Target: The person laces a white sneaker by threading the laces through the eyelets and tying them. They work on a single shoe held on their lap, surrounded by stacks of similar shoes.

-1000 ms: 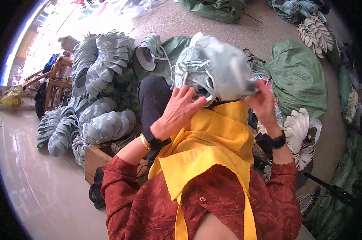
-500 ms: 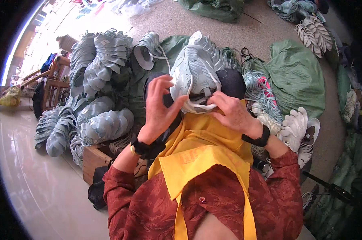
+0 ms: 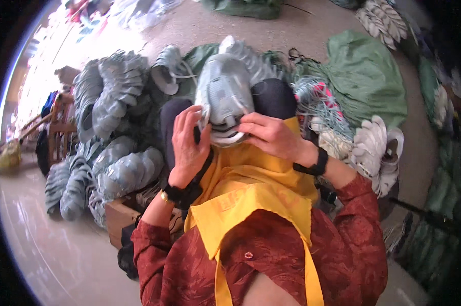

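A pale grey-blue shoe upper [image 3: 222,84] rests on my lap, its opening toward me. A white shoelace [image 3: 242,106] runs along its edges. At the left edge of the opening, my left hand [image 3: 188,145] is closed, with thumb and fingers on the lace. My right hand [image 3: 276,136] pinches the lace at the right side of the opening. Its fingertips partly cover the eyelets there. Under the upper lies my yellow apron [image 3: 251,166]. Beyond it, a row of nested pale uppers [image 3: 253,61] stretches away from my knees.
Stacks of pale blue uppers [image 3: 121,86] stand at the left, above a wooden box [image 3: 119,219]. At the right are a bundle of pale blue laces [image 3: 317,107], a green sack [image 3: 365,76] and white uppers [image 3: 370,145]. A single upper [image 3: 165,71] sits beyond my left knee.
My left hand has gone from open fingers to closed ones at the upper's left edge. My right hand stays at the opening's right side. The whole view has shifted slightly.
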Motion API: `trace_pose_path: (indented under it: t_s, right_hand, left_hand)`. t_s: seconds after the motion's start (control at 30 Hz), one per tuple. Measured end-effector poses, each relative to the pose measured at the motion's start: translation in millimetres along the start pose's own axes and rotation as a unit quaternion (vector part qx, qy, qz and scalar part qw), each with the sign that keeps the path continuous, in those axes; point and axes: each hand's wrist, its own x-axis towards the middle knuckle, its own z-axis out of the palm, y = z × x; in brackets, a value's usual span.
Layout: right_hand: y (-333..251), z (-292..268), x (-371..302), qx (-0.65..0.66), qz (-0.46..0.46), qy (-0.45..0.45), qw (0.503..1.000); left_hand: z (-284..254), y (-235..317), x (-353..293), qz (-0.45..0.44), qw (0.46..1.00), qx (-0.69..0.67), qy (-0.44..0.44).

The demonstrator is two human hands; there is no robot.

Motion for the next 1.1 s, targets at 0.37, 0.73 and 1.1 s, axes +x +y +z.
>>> trace_pose_path:
  t_s: [0.37, 0.73, 1.1]
  right_hand:
    - [4, -20, -21, 0.153, 0.127, 0.048, 0.979]
    - [253, 10, -186, 0.102, 0.566, 0.183, 0.797]
    - [359, 52, -224, -0.205, 0.544, 0.127, 0.803]
  left_hand:
    - [1, -2, -10, -0.015, 1.000, 0.001, -0.025]
    - [1, -8, -6, -0.031, 0.999, -0.018, -0.041]
    - [0, -20, -9, -0.082, 0.993, -0.035, -0.072]
